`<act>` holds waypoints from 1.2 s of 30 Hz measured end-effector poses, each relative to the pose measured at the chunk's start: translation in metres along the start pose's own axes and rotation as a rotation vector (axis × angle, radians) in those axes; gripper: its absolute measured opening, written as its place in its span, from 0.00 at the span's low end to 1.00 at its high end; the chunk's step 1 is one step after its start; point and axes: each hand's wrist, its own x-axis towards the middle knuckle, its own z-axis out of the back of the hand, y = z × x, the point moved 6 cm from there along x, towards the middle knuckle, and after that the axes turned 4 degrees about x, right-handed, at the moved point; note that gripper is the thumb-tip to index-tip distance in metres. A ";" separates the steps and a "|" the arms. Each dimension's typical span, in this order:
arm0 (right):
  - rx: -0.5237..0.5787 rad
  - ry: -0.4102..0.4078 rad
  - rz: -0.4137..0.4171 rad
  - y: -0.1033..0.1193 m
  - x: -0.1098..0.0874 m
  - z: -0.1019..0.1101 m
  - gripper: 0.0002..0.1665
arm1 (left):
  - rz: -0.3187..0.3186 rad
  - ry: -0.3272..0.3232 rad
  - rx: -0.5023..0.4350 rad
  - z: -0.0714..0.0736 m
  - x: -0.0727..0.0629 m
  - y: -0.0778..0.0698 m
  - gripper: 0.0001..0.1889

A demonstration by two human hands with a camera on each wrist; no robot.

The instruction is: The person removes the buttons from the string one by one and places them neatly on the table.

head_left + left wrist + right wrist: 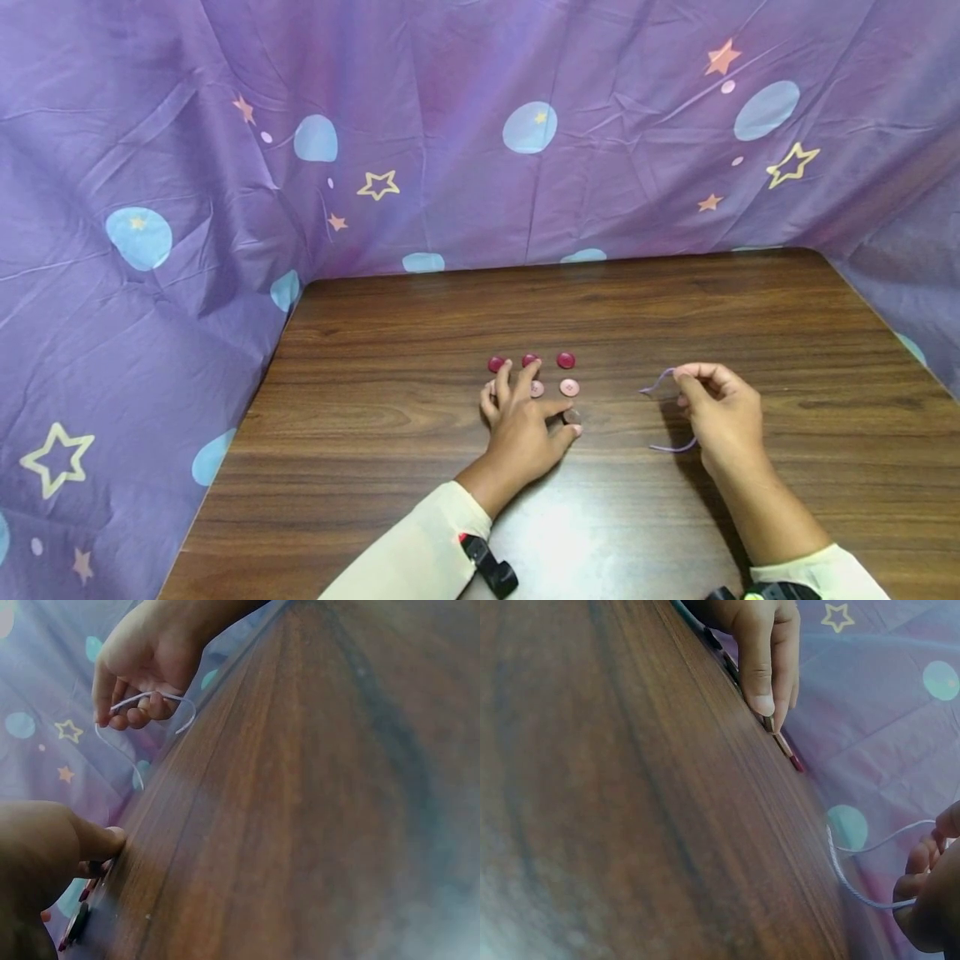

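Observation:
My left hand (519, 429) reaches over the buttons, its thumb and index finger pinching a dark grey button (572, 416) at the table top. Its other fingers spread over neighbouring buttons and partly hide them. Beyond lie red buttons (566, 360) in a row. Closer to me is a row of pale pink buttons (570, 387), one mostly covered by the fingers. On the right, my right hand (726, 421) holds a thin purple cord (672, 451) between thumb and fingertips above the table. Both cord ends hang out to the left, as the right wrist view also shows with the looping cord (847, 881).
The brown wood-grain table (390, 333) has rounded far corners. A purple cloth (450, 100) with stars and blue dots hangs behind it and along both sides. Black wrist straps (491, 567) sit over the pale sleeves (420, 550).

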 end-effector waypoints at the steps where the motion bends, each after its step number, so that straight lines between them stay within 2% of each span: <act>1: -0.003 0.000 0.000 0.000 0.000 0.000 0.13 | 0.002 0.003 0.006 0.000 0.000 0.000 0.15; 9: -0.039 0.003 0.004 0.000 0.000 0.000 0.12 | 0.020 0.027 -0.007 -0.003 0.002 -0.001 0.17; 26: 0.000 0.002 -0.009 0.000 0.001 0.000 0.13 | 0.013 0.010 0.009 -0.003 0.003 -0.001 0.18; 36: -0.015 0.002 0.001 0.000 0.001 0.000 0.13 | 0.016 0.020 0.012 -0.003 0.002 -0.001 0.18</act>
